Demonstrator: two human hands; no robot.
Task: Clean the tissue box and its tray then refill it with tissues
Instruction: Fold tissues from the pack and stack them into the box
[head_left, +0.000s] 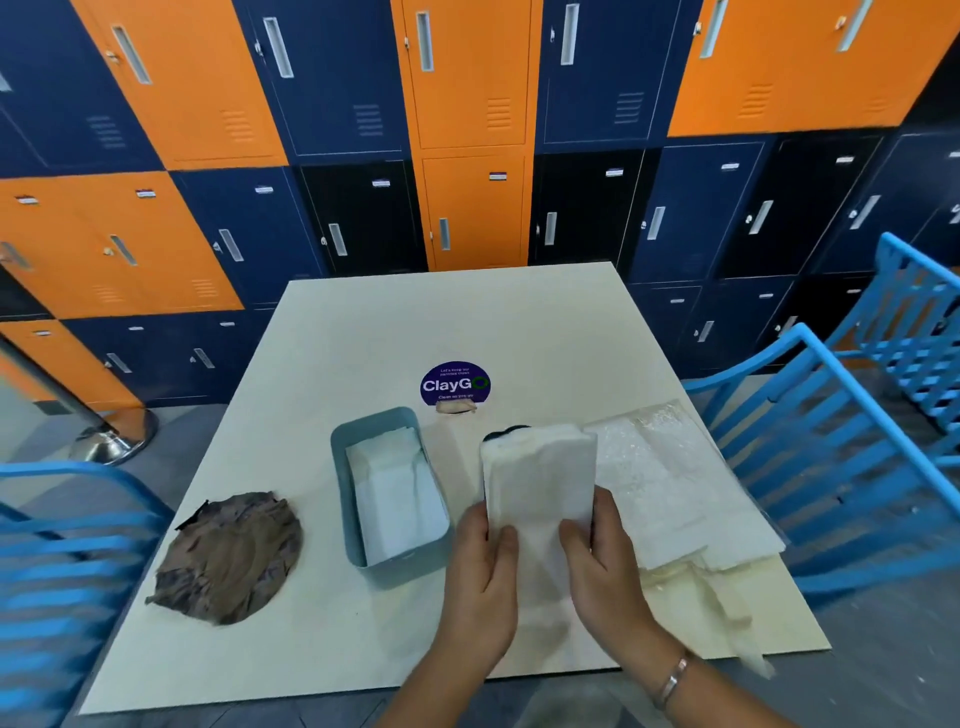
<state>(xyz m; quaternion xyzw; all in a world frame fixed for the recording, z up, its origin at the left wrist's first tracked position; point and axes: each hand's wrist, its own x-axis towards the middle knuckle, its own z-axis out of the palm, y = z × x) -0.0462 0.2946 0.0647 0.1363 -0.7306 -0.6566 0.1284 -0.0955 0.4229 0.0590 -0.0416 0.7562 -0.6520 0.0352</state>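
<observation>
Orange and navy lockers back a pale table (363, 332). Both hands, left (480, 566) and right (602, 561), grip a tissue stack (540, 478) just right of the part-filled blue tissue box (343, 488). Loosely held sheets could splay and miss the box.

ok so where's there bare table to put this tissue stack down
The far half of the cream table, beyond the round purple sticker, is bare. So is the near strip in front of the crumpled brown cloth and blue-grey plastic box. The right side is crowded by the clear plastic tissue pack.
</observation>
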